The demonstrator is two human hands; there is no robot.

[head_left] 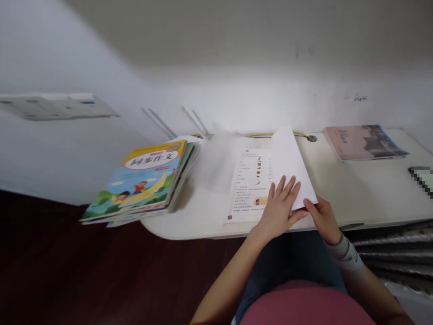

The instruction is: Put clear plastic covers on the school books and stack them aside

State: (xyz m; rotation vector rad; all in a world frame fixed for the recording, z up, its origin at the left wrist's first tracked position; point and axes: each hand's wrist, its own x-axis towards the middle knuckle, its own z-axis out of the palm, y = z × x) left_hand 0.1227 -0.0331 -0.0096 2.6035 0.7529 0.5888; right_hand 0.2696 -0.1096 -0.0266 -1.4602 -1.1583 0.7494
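Note:
A printed page (248,192) with text and small pictures lies near the front edge of the white desk (189,221). Over its right part is a blank white paper sheet (289,158), narrowing toward the back. My left hand (279,207) rests on the sheet's lower left part, fingers spread. At the lower right corner, my right hand (323,219) pinches the sheet between thumb and fingers. To the left of the page spreads a blurred, see-through film (216,164); whether it joins the page I cannot tell.
A stack of colourful books (142,180) overhangs the desk's left front edge. Thinner books (367,142) lie at the back right, with a pixelated object (422,178) at the right edge. A yellow cable (259,134) runs along the wall to a desk hole (311,138).

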